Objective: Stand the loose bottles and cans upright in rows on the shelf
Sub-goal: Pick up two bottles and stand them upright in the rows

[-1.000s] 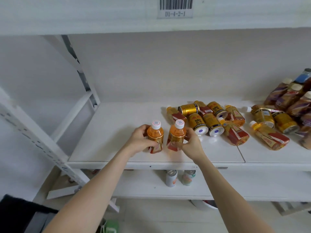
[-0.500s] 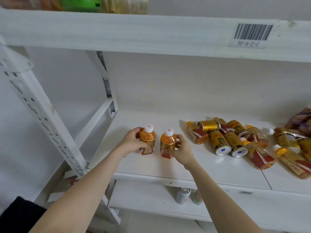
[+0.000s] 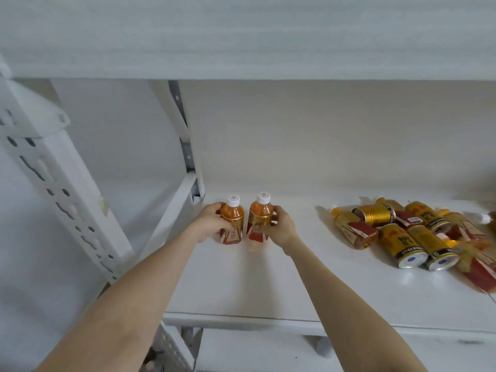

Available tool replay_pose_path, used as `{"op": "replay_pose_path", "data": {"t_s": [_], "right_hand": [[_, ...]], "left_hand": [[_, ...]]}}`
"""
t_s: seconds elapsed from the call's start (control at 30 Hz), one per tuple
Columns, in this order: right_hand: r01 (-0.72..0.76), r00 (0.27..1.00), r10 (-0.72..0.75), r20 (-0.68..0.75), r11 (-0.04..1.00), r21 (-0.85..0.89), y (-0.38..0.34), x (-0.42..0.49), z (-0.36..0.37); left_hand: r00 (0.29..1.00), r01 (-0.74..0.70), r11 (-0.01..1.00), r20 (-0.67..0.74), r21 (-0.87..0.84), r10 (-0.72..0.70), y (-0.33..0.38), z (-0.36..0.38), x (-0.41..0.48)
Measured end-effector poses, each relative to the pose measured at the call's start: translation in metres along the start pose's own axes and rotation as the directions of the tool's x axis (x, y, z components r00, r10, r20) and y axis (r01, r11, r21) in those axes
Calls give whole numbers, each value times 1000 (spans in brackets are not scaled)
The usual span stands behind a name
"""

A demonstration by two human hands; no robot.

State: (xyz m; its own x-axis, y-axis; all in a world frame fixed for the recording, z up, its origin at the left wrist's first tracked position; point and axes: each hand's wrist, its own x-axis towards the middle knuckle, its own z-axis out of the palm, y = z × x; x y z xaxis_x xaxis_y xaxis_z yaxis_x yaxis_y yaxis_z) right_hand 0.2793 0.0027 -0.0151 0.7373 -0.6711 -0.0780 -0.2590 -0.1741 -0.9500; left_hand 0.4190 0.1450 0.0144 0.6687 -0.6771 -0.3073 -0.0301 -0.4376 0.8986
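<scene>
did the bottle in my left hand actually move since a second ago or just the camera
Yes. The left-hand bottle moved left and deeper into the shelf: it is now near the rear corner post, farther from the pile of lying cans.

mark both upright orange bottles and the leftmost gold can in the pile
Left upright white-capped orange plastic bottle (image 3: 233, 214): head view, orange shoulder.
Right upright white-capped orange plastic bottle (image 3: 261, 212): head view, orange shoulder.
Leftmost gold metal can, lying down (image 3: 375, 214): head view, middle of its side.
</scene>
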Motion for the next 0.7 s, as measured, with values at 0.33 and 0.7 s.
{"op": "replay_pose_path", "data": {"t_s": [0.33, 0.7], "right_hand": [[-18, 1000, 18, -23, 999, 28, 14, 45, 14], [-8, 998, 7, 65, 1000, 3, 6, 63, 28]], "left_hand": [[999, -8, 995, 30, -101, 11, 1, -2, 53], [998, -63, 990, 8, -125, 65, -10, -8, 80]]}}
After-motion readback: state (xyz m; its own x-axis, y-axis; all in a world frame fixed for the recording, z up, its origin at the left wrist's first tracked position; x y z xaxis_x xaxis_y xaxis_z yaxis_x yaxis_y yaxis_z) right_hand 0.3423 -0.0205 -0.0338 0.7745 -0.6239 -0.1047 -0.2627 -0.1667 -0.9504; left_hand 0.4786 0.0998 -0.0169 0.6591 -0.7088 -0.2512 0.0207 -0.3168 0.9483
